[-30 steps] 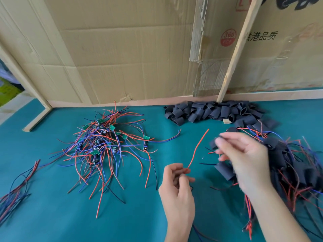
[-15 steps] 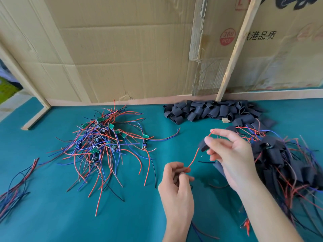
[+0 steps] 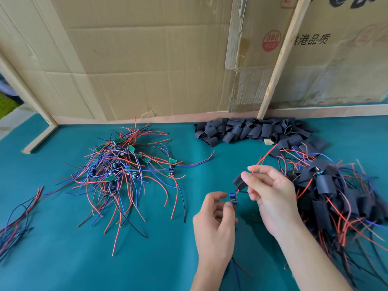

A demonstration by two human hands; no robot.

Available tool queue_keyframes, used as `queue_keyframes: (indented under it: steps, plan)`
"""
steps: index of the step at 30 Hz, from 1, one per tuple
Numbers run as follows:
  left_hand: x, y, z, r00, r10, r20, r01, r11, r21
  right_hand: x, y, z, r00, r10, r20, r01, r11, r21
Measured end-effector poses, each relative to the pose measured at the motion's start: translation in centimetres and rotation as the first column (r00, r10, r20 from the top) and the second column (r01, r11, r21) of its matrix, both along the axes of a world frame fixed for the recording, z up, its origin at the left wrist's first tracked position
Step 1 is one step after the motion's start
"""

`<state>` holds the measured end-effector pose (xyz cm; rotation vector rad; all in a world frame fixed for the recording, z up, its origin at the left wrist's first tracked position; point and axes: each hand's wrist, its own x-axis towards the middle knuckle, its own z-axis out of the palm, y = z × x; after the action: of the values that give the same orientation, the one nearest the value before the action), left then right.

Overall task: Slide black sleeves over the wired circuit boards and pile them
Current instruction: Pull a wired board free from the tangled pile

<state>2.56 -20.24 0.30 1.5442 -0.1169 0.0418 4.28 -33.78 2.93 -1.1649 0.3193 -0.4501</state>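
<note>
My left hand (image 3: pixel 214 219) pinches a small wired circuit board (image 3: pixel 233 201) between thumb and fingers, its blue and red leads hanging below my wrist. My right hand (image 3: pixel 270 192) pinches a black sleeve (image 3: pixel 239 182) just above and right of the board. The board's red wire (image 3: pixel 265 157) is threaded through the sleeve and sticks up past my fingers. A tangle of bare wired boards (image 3: pixel 117 164) lies on the left. Empty black sleeves (image 3: pixel 247 131) are heaped at the back. Sleeved boards (image 3: pixel 336 190) are piled on the right.
The work surface is a teal mat (image 3: pixel 63 259). A cardboard wall (image 3: pixel 147 59) and a leaning wooden slat (image 3: pixel 281 57) close off the back. A wooden frame piece (image 3: pixel 39 139) sits at the far left, and a bundle of loose wires (image 3: pixel 16 217) lies at the left edge.
My right hand has drawn the sleeve leftward and down along the red wire toward my left hand. The board now shows between my left fingers.
</note>
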Motion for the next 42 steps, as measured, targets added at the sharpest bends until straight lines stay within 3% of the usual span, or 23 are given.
queue_keyframes:
  steps: [9, 15, 20, 28, 34, 42]
  plan:
    - [0.2, 0.2, -0.1, 1.0, -0.004, 0.008, 0.005, 0.999, -0.037, 0.1, 0.3, -0.5, 1.0, 0.018, -0.007, -0.019, 0.991, -0.13]
    - [0.5, 0.3, -0.6, 1.0, 0.012, 0.026, -0.012, 1.0, 0.019, 0.0, -0.1, -0.6, 0.999, -0.029, -0.026, 0.021, 0.959, -0.282]
    - [0.5, 0.0, -0.6, 0.999, 0.006, 0.034, -0.011, 0.99, 0.142, 0.0, -0.3, -0.8, 0.994, 0.013, -0.105, -0.05, 0.934, -0.354]
    - [0.5, -0.4, -0.7, 0.999, 0.032, 0.038, -0.04, 0.969, 0.245, -0.1, -1.3, -0.6, 0.987, -0.008, -0.159, -0.051, 0.932, -0.358]
    - [0.5, -0.4, -0.5, 0.999, 0.039, 0.031, -0.046, 0.969, 0.243, -0.2, -0.7, -0.2, 0.982, -0.065, -0.18, -0.043, 0.84, -0.541]
    - [0.3, -0.5, -0.2, 0.998, 0.055, -0.006, -0.052, 0.97, 0.236, -0.5, -0.6, 0.2, 0.975, 0.007, -0.224, -0.128, 0.836, -0.533]
